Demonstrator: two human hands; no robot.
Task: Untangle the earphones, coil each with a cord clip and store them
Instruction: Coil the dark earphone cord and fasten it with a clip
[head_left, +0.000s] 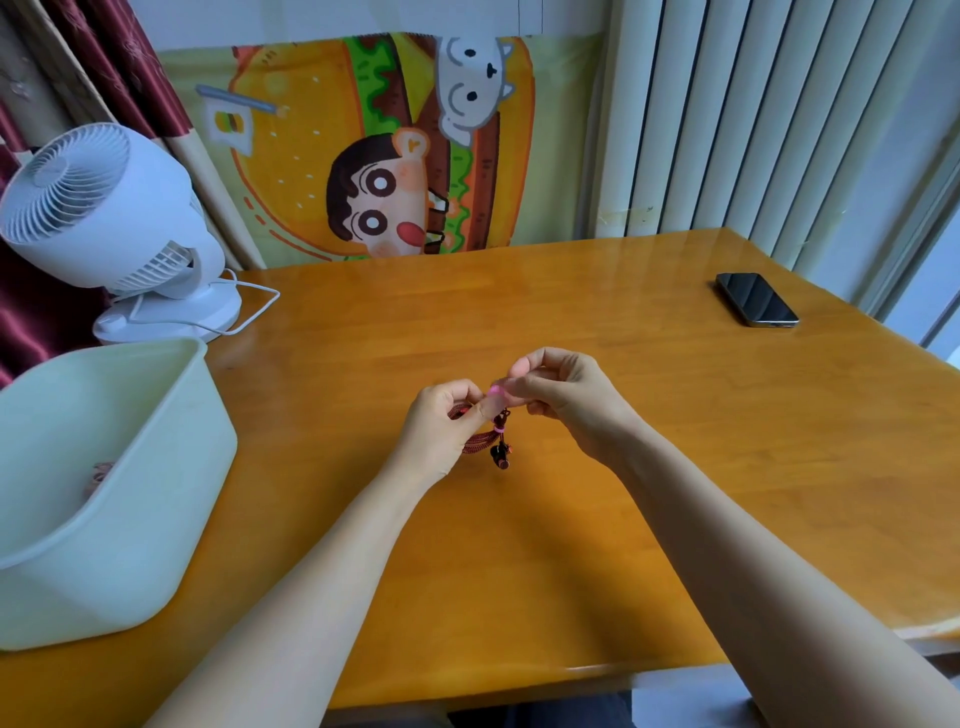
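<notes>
Above the middle of the glossy orange-brown wooden table (571, 545), both hands meet, fingers curled. The left hand (447, 421) grips a coiled bundle of dark red braided earphones (480, 441), whose black earbuds (501, 457) hang just below it. The right hand (566, 395) pinches a small pink cord clip (497, 387) between thumb and forefinger, right at the top of the coil and touching the left thumb. At the left edge stands a pale green plastic bin (130, 519); something small and brownish lies inside, too hidden to identify. A black smartphone (757, 300) lies far right, screen dark.
</notes>
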